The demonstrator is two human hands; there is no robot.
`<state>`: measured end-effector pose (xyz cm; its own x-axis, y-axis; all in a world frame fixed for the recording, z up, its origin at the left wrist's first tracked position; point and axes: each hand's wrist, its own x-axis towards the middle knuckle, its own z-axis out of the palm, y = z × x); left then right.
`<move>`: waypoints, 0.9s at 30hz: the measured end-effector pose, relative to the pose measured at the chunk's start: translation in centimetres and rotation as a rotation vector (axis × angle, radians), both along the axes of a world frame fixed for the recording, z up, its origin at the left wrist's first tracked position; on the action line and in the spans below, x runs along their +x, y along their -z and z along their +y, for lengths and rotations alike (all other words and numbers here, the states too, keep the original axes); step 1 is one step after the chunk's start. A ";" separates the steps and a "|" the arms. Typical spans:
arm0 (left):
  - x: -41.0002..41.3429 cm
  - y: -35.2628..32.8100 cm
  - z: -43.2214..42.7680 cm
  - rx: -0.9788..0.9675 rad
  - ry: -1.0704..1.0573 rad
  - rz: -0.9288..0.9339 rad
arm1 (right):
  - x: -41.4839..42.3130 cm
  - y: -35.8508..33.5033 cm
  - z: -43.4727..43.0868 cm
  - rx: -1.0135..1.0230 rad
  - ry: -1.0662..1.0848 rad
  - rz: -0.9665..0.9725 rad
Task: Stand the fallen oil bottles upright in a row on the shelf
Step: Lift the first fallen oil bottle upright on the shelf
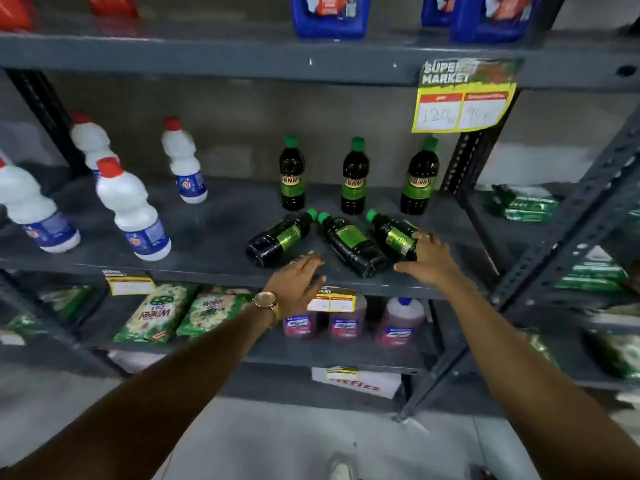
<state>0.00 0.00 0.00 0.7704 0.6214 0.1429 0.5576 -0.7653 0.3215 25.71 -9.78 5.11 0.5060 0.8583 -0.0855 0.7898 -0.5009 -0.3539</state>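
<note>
1. Three fallen bottles lie on the grey shelf (214, 233) near its front edge, caps pointing back: left bottle (277, 239), middle bottle (349, 244), right bottle (394, 237). Three upright bottles (354, 176) stand in a row just behind them.
2. Handling, as a judgement: they look full of dark oil, so fairly heavy for their size; the plastic body should be stiff but smooth, perhaps slippery if oily. Being round, they may roll when nudged.
3. The best hold is likely around the labelled waist, where the body narrows, then tipping up onto the flat base; the neck under the cap would give less control.
4. Looks: dark, near-black bottles with green caps and green-yellow labels.
5. The right hand (427, 261) rests on the base end of the right bottle, fingers spread over it, thumb out to the side; no closed grip.
6. The left hand (298, 277) is flat and loosely spread, hovering at the shelf edge just beside the left bottle's base; contact is unclear.
</note>
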 end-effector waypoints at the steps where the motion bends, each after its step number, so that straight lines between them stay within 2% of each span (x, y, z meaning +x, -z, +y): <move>1: 0.8 0.6 0.5 0.006 -0.012 0.002 | 0.6 0.2 0.9 -0.059 0.016 -0.013; 4: 2.8 1.4 1.4 0.001 -0.094 0.040 | 2.0 -0.3 3.3 -0.186 0.062 -0.117; 8: 3.4 2.8 1.5 0.121 -0.142 0.005 | 4.2 0.3 5.6 -0.159 0.071 -0.156; 12: 3.6 3.4 1.4 0.173 -0.150 0.003 | 6.7 0.6 6.1 -0.141 0.055 0.106; 14: 3.9 3.7 1.7 0.196 -0.154 0.008 | 7.3 1.3 6.2 -0.088 0.070 0.148; 17: 3.8 4.0 1.9 0.216 -0.149 0.002 | 7.1 3.3 5.6 0.158 0.156 0.187; 20: 4.3 4.5 2.1 0.221 -0.181 -0.003 | 6.5 4.7 5.3 0.613 0.305 0.406; 22: 4.6 4.9 2.3 0.229 -0.193 -0.009 | 6.1 5.5 5.5 0.838 0.338 0.467; 24: 4.6 5.1 2.6 0.249 -0.197 -0.017 | 5.8 6.0 5.8 0.922 0.367 0.488; 27: 4.8 4.8 3.1 0.251 -0.200 -0.030 | 6.2 6.1 6.3 0.935 0.363 0.510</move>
